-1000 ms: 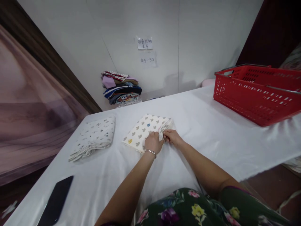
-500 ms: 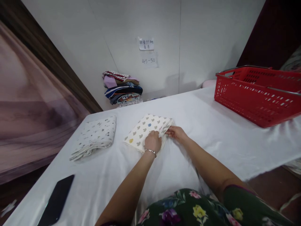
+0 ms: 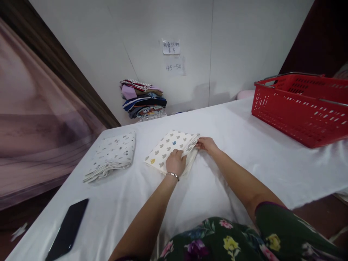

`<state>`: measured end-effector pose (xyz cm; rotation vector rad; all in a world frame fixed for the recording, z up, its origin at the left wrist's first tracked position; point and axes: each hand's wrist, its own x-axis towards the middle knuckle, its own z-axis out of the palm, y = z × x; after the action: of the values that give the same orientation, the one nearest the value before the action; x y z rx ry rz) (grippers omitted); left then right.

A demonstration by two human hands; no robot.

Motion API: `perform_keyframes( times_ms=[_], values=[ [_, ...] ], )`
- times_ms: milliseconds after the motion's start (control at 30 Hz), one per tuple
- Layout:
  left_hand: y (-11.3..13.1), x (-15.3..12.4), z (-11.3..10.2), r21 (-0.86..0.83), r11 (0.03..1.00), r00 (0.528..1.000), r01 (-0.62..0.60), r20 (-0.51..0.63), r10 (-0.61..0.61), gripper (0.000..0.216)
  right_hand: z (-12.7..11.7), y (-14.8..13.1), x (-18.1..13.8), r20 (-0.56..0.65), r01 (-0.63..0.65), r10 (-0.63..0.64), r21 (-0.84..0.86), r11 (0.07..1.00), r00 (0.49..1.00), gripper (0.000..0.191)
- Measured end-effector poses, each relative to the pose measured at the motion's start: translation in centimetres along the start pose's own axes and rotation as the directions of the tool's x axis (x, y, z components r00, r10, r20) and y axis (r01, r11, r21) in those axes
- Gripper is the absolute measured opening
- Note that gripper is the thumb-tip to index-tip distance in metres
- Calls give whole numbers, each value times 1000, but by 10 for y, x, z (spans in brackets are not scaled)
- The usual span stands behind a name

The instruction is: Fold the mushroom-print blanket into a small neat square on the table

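A folded cream cloth [image 3: 162, 148] with grey mushroom-like prints and a few blue and yellow motifs lies in front of me. My left hand [image 3: 175, 162], a silver bracelet at its wrist, is closed on the near edge of its upper layers, fingers curled over the top. At the right corner, my right hand [image 3: 207, 145] pinches the stacked fabric edges; its fingertips are partly hidden behind the layers. Left of this cloth, apart from both hands, rests another folded white cloth [image 3: 115, 152] with small scattered prints.
White sheeting covers the table [image 3: 233, 127]. A red plastic basket [image 3: 296, 112] with metal handles stands at the right. A black phone [image 3: 69, 228] lies front left. Against the back wall is a pile of folded fabrics [image 3: 144, 101], below paper signs [image 3: 173, 66]. A pink curtain [image 3: 40, 119] hangs left.
The right edge layers of the cream cloth are spread slightly wider, and my right hand has shifted a little up and right. The whole view has moved slightly.
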<state>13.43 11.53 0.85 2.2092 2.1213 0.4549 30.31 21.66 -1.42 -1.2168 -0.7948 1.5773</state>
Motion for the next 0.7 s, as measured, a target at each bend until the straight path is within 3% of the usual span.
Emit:
perform_keyframes(
  times_ms=[267,433,700],
  values=[
    [-4,5,-2,-80,995,997,63,-33,-66,21,-6,6,-13,92,-38,47,-90,995,995,7],
    [-2,3,-2,6,1000,997,-9,-73,10,21,-6,13,-21,132,4,26,-218,976,991,7],
    [11,-7,10,207,959,981,-192,76,180,19,-11,17,-23,169,-89,79,53,995,982,7]
  ],
)
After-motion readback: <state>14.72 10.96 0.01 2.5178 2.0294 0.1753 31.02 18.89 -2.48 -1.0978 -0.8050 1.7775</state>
